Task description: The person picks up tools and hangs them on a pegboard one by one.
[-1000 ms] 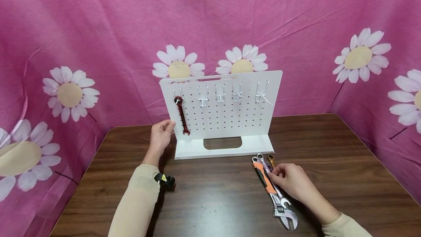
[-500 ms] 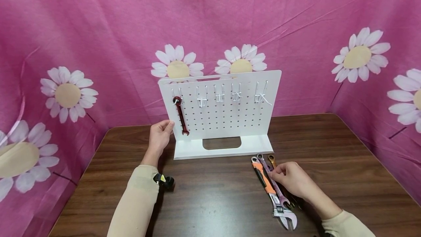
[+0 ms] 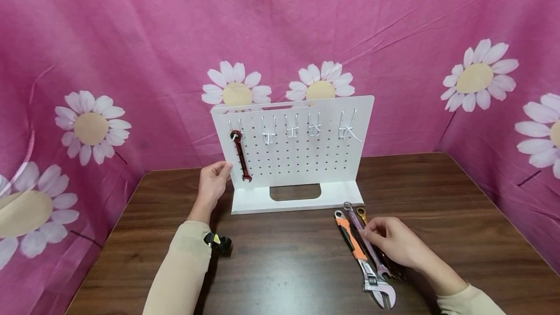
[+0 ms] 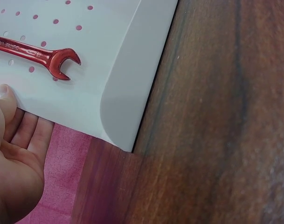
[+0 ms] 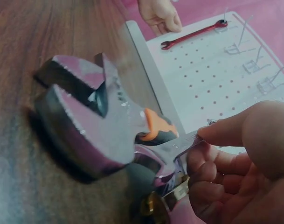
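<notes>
My left hand [image 3: 212,183] pinches the left edge of a white pegboard [image 3: 297,157], thumb in front and fingers behind. A red combination wrench [image 3: 242,157] hangs from its leftmost hook; its open end also shows in the left wrist view. At the board's front right, my right hand [image 3: 395,242] pinches the shaft of a silver combination wrench [image 3: 371,251] between thumb and forefinger. Left of it lies an adjustable wrench [image 3: 351,237] with an orange and black handle, large in the right wrist view. A gold wrench [image 3: 361,212] is partly hidden behind the right hand.
Several white wire hooks [image 3: 292,128] along the board's upper part carry nothing. The board's base [image 3: 251,201] rests on a dark wooden table [image 3: 280,261]. Behind hangs a pink cloth [image 3: 280,23] with printed daisies. A black strap device [image 3: 218,242] is on the left wrist.
The silver wrench has turned in my right hand's pinch and shifted slightly up and right, away from the adjustable wrench. My left hand keeps its place on the board.
</notes>
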`<state>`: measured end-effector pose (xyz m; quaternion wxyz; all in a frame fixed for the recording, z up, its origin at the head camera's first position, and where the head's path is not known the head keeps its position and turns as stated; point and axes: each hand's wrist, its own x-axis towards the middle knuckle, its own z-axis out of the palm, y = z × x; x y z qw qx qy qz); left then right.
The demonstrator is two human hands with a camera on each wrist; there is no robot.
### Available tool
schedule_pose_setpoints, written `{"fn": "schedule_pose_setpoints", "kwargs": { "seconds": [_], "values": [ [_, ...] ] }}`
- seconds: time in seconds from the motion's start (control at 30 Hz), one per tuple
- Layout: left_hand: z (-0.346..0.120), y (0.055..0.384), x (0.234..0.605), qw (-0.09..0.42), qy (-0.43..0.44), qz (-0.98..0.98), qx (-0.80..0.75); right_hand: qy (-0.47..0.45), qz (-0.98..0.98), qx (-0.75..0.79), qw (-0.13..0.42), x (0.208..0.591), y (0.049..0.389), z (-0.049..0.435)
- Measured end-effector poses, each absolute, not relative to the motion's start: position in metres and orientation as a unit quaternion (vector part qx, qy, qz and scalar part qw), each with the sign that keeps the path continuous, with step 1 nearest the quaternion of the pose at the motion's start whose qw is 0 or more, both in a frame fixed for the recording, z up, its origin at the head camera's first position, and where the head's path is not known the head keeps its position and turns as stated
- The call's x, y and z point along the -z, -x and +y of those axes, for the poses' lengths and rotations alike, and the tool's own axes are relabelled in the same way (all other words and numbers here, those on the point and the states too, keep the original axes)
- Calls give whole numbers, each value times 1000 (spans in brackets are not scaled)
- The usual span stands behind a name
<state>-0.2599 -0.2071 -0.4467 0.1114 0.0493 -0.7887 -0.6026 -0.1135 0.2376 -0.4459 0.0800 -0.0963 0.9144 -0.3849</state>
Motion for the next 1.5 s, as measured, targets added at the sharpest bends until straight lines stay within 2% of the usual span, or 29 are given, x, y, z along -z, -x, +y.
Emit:
{"fn": "schedule_pose_setpoints", "kwargs": {
  "seconds": [0.33, 0.63, 0.87, 1.27, 1.5],
  "values": [
    [-210, 255, 450, 101, -60, -792, 599, 94, 898, 422, 82, 443, 109, 233],
    [-210, 255, 451, 105, -59, -791, 600, 40, 880, 474, 17, 442, 111, 226],
    [-210, 256, 450, 112, -55, -790, 600, 2, 817, 573, 55, 442, 115, 219],
    [-208, 258, 446, 115, -53, -786, 606, -5, 744, 659, 111, 431, 118, 202],
    [-206, 259, 446, 118, -50, -784, 607, 20, 763, 644, 57, 422, 124, 182]
  ]
}}
